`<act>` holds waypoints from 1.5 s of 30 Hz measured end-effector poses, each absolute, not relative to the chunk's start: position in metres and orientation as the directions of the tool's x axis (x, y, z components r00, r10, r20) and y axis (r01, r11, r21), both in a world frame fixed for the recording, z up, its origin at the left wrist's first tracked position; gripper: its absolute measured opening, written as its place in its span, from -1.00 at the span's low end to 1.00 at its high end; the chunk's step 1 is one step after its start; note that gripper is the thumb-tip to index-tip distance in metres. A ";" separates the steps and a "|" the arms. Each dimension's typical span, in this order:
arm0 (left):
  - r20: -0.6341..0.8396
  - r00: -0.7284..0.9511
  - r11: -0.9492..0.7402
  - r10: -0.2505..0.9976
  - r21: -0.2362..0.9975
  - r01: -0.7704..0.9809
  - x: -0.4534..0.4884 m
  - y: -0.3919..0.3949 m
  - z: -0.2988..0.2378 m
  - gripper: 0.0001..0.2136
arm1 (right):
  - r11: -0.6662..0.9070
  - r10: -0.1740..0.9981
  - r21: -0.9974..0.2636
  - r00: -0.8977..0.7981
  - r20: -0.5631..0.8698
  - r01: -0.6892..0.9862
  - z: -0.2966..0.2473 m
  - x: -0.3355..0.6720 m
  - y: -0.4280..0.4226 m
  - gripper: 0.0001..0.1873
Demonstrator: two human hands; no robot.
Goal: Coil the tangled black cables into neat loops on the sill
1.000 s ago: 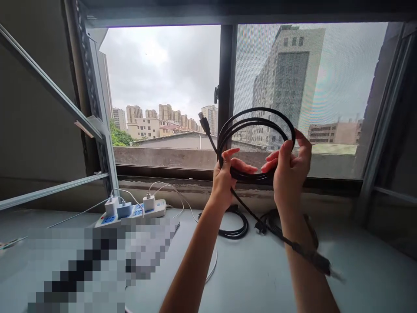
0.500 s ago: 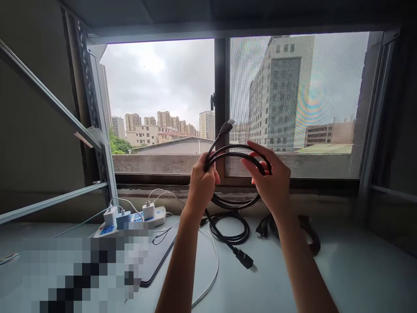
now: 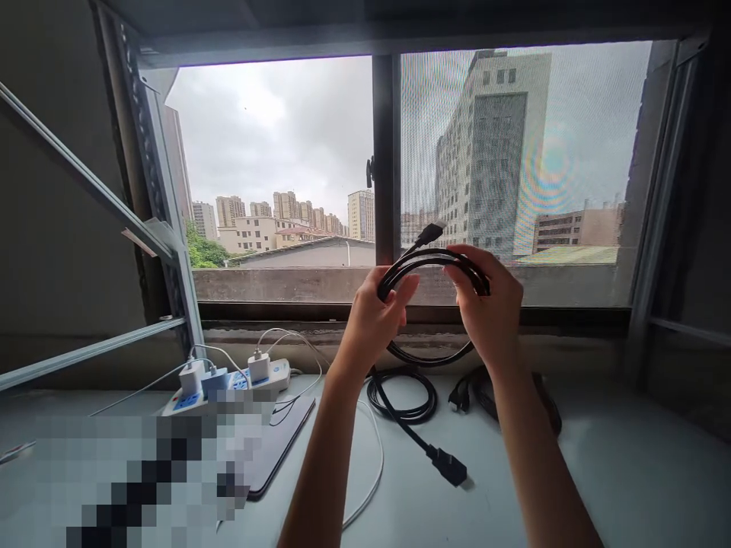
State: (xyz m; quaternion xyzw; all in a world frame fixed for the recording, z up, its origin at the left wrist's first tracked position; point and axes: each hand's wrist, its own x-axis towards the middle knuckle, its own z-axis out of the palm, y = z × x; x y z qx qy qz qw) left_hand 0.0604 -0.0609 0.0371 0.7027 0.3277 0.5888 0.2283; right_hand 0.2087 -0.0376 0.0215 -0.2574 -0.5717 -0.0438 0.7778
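Both hands, fingers clenched, hold the black coil (image 3: 426, 259) up before the window (image 3: 387, 152) – left hand (image 3: 371, 320) at its left side, right hand (image 3: 491, 312) at its upper right – and the coil is now wound smaller than a second ago (loops drawn tighter), with its plug (image 3: 451, 466) trailing on the table (image 3: 571, 472).

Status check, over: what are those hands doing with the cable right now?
Left hand and right hand, fingers wrapped on black cable coil, held above table. One plug trails onto table. Nothing blocking.
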 end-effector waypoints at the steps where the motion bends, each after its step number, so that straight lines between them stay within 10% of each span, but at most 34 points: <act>1: 0.685 0.073 -0.685 0.724 0.704 0.190 0.061 -0.060 0.037 -0.60 | 0.864 0.215 -0.346 0.353 0.910 0.367 0.021 0.209 -0.035 -0.79; 9: 0.669 0.104 -0.668 0.736 0.743 -0.050 0.069 -0.062 0.040 -0.72 | 0.844 0.153 -0.313 0.362 0.919 0.436 0.022 0.208 -0.037 -0.82; 15: 0.703 0.007 -0.702 0.711 0.709 0.064 0.061 -0.068 0.044 -0.70 | 0.787 0.158 -0.299 0.291 0.944 0.540 0.019 0.212 -0.039 -0.34; 25: 0.820 0.021 -0.767 0.572 0.527 0.366 0.046 -0.072 0.049 -0.68 | 0.838 0.430 -0.432 0.084 0.899 0.332 0.008 0.196 -0.019 -0.57; 34: 0.851 -0.143 -0.753 0.505 0.516 0.408 0.035 -0.063 0.051 -0.67 | 0.734 0.237 -0.403 0.350 0.906 0.547 0.012 0.182 -0.032 -0.56; 45: 0.782 -0.462 -0.820 0.418 0.543 0.177 0.025 -0.064 0.058 -0.69 | 0.787 0.347 -0.431 0.262 0.901 0.441 0.021 0.169 -0.059 -0.64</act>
